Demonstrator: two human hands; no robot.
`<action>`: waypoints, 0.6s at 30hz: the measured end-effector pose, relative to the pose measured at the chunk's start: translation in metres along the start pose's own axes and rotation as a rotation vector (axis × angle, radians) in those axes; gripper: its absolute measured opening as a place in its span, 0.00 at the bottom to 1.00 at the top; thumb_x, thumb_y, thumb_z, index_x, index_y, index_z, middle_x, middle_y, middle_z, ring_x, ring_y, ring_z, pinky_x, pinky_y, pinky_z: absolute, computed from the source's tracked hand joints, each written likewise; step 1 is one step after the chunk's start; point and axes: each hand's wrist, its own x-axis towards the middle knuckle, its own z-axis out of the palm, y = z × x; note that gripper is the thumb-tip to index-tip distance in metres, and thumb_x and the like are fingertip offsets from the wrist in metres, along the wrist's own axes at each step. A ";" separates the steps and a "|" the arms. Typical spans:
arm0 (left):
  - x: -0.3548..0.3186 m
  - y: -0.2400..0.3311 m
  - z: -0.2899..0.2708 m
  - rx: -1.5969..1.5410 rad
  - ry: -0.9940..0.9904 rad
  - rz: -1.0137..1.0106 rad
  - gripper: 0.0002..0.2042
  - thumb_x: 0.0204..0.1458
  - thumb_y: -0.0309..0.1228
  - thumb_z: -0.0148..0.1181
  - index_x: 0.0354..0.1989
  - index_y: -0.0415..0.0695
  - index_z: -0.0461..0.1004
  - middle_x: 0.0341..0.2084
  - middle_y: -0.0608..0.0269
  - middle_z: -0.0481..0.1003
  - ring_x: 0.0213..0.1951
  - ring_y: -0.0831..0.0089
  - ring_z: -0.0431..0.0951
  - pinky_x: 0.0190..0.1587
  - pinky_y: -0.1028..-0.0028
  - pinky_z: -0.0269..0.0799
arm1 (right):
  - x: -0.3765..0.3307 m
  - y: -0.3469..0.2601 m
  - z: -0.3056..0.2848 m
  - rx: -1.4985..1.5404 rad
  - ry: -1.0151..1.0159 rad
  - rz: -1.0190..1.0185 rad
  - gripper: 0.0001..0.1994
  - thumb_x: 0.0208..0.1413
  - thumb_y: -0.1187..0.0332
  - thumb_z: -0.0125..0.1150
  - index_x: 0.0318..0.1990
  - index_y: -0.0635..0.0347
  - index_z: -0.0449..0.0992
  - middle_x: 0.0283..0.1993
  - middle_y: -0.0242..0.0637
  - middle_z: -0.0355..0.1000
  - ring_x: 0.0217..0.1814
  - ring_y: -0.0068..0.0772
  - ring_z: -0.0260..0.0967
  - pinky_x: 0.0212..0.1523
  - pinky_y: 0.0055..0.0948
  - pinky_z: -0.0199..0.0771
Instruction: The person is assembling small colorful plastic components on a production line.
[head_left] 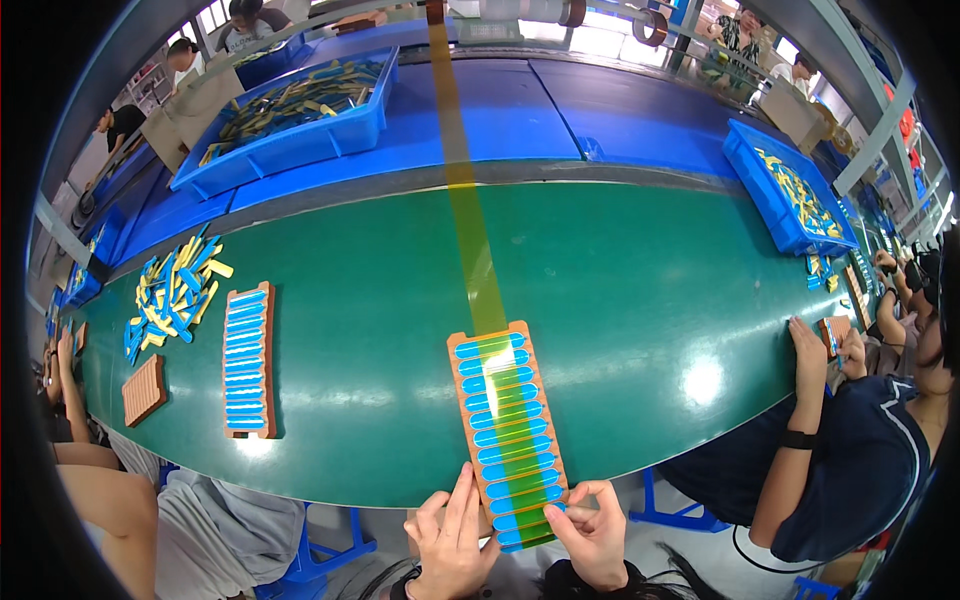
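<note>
A long brown slotted tray reaches past the near edge of the table, its slots filled with a row of blue strips. Clear amber tape comes down from the far side and lies lengthwise over the strips. My left hand grips the tray's near left side, index finger stretched along the edge. At the near right corner, my right hand is closed on the tray, with the thumb on top by the tape's edge and the end of a blue strip.
Left on the green table are another filled tray, a smaller brown tray and a pile of blue and yellow strips. Blue bins of strips stand at far left and right. A co-worker handles a tray at right.
</note>
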 end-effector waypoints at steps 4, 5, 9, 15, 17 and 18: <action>0.003 -0.016 -0.005 -0.027 -0.060 0.151 0.26 0.34 0.33 0.62 0.44 0.35 0.64 0.48 0.58 0.65 0.40 0.64 0.61 0.40 0.72 0.55 | -0.001 -0.002 0.001 0.023 0.016 0.007 0.12 0.47 0.84 0.50 0.35 0.63 0.54 0.32 0.43 0.68 0.34 0.23 0.68 0.29 0.15 0.66; 0.003 -0.024 -0.005 0.033 -0.083 0.272 0.21 0.36 0.35 0.61 0.40 0.45 0.65 0.47 0.67 0.66 0.39 0.69 0.60 0.36 0.77 0.56 | -0.001 -0.003 0.001 0.023 0.018 0.007 0.12 0.47 0.84 0.50 0.35 0.63 0.54 0.32 0.43 0.68 0.34 0.23 0.68 0.29 0.15 0.66; 0.020 -0.049 -0.007 0.047 -0.043 0.754 0.07 0.41 0.33 0.53 0.30 0.58 0.65 0.50 0.79 0.63 0.32 0.86 0.62 0.27 0.83 0.49 | 0.003 -0.011 0.006 0.012 0.016 0.012 0.12 0.48 0.84 0.49 0.35 0.62 0.54 0.31 0.43 0.69 0.33 0.21 0.68 0.27 0.14 0.64; 0.035 -0.052 -0.017 0.044 -0.239 0.932 0.06 0.45 0.32 0.48 0.32 0.58 0.64 0.52 0.76 0.62 0.29 0.88 0.62 0.26 0.84 0.46 | 0.002 -0.017 0.006 -0.013 -0.006 0.022 0.12 0.48 0.84 0.50 0.35 0.62 0.53 0.31 0.43 0.69 0.31 0.19 0.67 0.25 0.12 0.62; 0.038 -0.052 -0.016 0.042 -0.258 0.945 0.06 0.45 0.32 0.49 0.33 0.57 0.64 0.52 0.75 0.61 0.29 0.88 0.63 0.25 0.84 0.47 | 0.003 -0.015 0.005 -0.017 0.002 0.009 0.12 0.48 0.83 0.50 0.35 0.62 0.53 0.31 0.43 0.69 0.31 0.18 0.67 0.25 0.12 0.62; 0.038 -0.052 -0.016 0.005 -0.268 0.900 0.06 0.45 0.32 0.49 0.32 0.57 0.65 0.52 0.75 0.61 0.29 0.87 0.63 0.26 0.83 0.48 | 0.003 -0.010 0.004 -0.011 0.007 0.005 0.13 0.48 0.83 0.50 0.35 0.62 0.53 0.31 0.42 0.69 0.31 0.18 0.67 0.24 0.12 0.61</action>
